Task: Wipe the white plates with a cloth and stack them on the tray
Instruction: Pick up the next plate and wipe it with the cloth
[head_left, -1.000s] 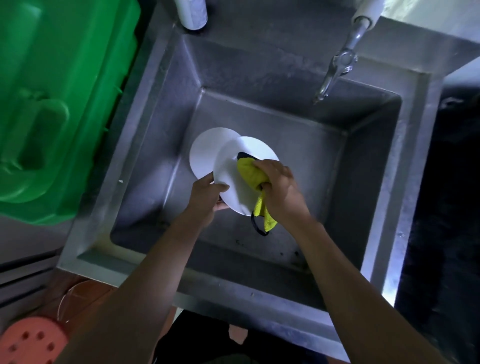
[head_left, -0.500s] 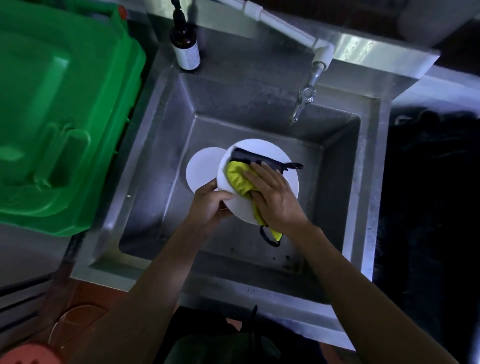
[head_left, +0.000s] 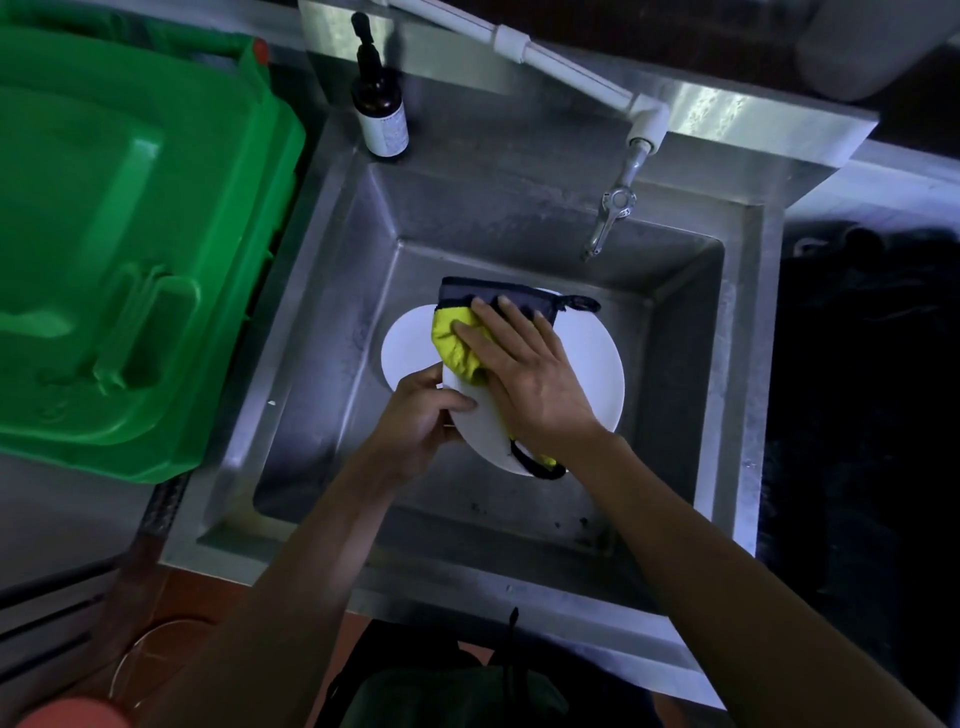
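White plate (head_left: 587, 364) is up over the middle of the steel sink (head_left: 691, 332), tilted a bit, with the left hand (head_left: 415, 421) holding its near-left rim, fingers curled under the edge and the thumb lying on top of the face. The right hand (head_left: 524, 374) is laid flat on the plate, palm down, fingers (head_left: 498, 332) straight and slightly spread, pressing a yellow cloth (head_left: 454, 348) with a dark grey band against the plate's top-left part. The cloth's grey edge sticks out past the far rim of the plate and a black loop hangs off each end, one toward the tap (head_left: 608, 223) side and one dangling below the wrist. Both forearms come in from the near side of the sink and angle toward each other so the hands meet at the plate. There's a second white plate (head_left: 405, 343) lower down in the basin, just left of the held one and partly hidden by it, can't tell if they're touching. A brown pump bottle (head_left: 379, 114) stands on the sink's far-left corner, and a big green bin lid (head_left: 130, 249) sits just left of the sink.
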